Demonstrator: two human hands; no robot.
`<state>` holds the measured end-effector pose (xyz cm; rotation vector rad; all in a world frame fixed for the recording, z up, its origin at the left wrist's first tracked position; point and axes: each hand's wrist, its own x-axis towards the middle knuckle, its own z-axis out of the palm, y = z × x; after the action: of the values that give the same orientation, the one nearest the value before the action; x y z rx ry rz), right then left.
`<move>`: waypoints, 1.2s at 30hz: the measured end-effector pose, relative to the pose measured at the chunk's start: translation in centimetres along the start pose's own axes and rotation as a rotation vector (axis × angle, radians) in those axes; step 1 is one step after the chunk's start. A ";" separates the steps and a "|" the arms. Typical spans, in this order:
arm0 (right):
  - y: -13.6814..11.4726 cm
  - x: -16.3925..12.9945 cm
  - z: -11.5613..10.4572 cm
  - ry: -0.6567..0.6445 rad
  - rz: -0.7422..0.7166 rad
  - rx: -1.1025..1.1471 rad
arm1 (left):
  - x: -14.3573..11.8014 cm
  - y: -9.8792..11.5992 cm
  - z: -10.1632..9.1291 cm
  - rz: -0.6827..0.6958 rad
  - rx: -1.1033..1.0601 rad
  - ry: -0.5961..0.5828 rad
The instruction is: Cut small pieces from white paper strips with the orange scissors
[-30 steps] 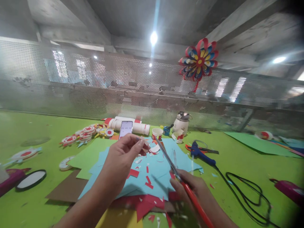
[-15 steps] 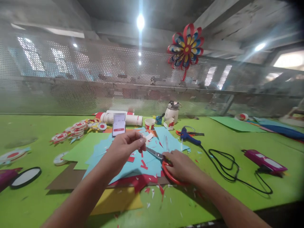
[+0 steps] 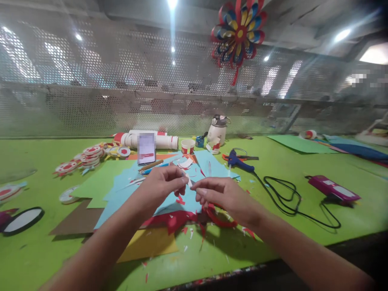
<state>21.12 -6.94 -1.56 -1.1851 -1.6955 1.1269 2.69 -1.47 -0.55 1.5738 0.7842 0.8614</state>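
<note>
Above the blue paper sheets (image 3: 169, 202) on the green table (image 3: 273, 226), our left hand (image 3: 162, 186) pinches a small white paper scrap (image 3: 187, 178) between its fingertips while our right hand (image 3: 222, 194), fingers loosely curled, reaches it, red-handled scissors (image 3: 220, 220) lying beneath.

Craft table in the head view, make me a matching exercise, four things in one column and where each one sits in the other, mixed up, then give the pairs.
Things:
1. phone
2. blue glue gun
3. pinwheel
4. magenta tool

Places:
A. hanging up on the mesh wall
B. far right on the green table, at the end of the black cord
C. propped upright behind the blue paper, left of the small cup
D. right of the blue paper, in front of the white bottle

Pairs: 1-C, 2-D, 3-A, 4-B
</note>
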 end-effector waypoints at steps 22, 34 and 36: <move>0.1 0.5 1.2 0.036 0.043 0.276 | -0.2 -0.1 0.0 0.049 0.010 -0.033; -0.1 0.5 1.4 0.085 0.015 0.306 | -0.3 0.0 0.1 0.034 0.035 -0.035; -0.1 0.4 1.4 0.093 0.027 0.308 | -0.3 0.0 0.2 0.032 0.031 -0.035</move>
<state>19.67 -6.86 -1.89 -1.0504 -1.3806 1.2763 2.65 -1.84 -0.61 1.6281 0.7525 0.8464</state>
